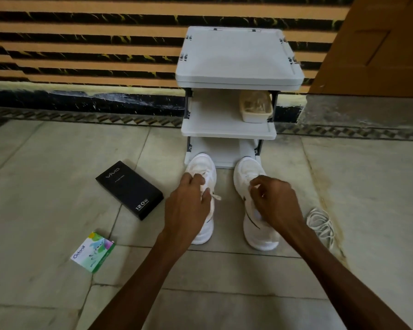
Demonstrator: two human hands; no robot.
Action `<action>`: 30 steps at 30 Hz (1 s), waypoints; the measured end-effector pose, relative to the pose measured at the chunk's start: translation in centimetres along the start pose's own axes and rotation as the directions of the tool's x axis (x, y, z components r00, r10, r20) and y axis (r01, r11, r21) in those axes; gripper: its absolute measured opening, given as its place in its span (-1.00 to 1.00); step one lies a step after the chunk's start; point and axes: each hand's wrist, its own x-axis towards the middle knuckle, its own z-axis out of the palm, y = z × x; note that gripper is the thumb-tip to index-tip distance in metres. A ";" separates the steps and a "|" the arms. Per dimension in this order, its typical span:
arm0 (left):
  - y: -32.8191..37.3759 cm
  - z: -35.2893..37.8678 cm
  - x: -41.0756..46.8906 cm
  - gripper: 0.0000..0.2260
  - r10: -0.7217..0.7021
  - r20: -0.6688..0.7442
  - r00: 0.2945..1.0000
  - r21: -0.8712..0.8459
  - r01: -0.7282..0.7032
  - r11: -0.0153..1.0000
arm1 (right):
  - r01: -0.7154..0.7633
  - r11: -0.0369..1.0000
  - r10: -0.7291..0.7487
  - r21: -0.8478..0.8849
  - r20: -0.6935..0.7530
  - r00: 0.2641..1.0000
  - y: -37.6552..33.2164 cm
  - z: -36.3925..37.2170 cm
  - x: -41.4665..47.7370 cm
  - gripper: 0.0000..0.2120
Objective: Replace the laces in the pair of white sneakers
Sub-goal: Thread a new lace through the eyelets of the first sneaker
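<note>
Two white sneakers stand side by side on the floor, toes pointing away from me, just in front of a shelf rack. My left hand (pixel 188 206) lies over the left sneaker (pixel 202 171), fingers curled and pinching its lace (pixel 215 197), whose loose end pokes out beside my thumb. My right hand (pixel 274 201) curls over the throat of the right sneaker (pixel 247 171), thumb and forefinger nipping something white there; lace or tongue, I cannot tell.

I judge the shoes light and soft-sided, likely to slide on the smooth tiles (pixel 224 282) when tugged, so one hand should steady the shoe. The lace is limp and thin, best taken near its tip or at a crossing.

A loose coil of white laces (pixel 320 225) lies near the right sneaker. To my left are a black box (pixel 129 189) and, nearer me, a small green box (pixel 93 251). The white shelf rack (pixel 239 55) holds a pale container (pixel 255 110).
</note>
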 end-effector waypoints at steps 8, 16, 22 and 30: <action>5.9 2.2 0.0 -0.76 0.116 -0.055 0.992 0.082 -0.111 0.990 | -0.091 0.982 0.121 -0.168 0.182 0.976 5.7 -0.5 0.4 -0.56; 7.7 8.1 1.1 -0.67 0.063 0.209 0.976 0.015 -0.067 0.998 | 0.005 0.994 0.014 -0.108 0.177 0.984 6.8 0.5 0.4 -0.74; 6.8 8.0 -0.9 -0.73 0.093 0.198 0.976 -0.034 -0.088 0.996 | 0.023 0.999 -0.029 0.041 0.146 0.989 6.7 0.6 -2.4 -0.84; 6.1 6.1 -6.7 -0.68 0.109 0.251 0.962 -0.081 -0.091 0.993 | 0.025 0.989 -0.043 0.147 0.124 0.991 6.0 0.3 -9.3 -0.82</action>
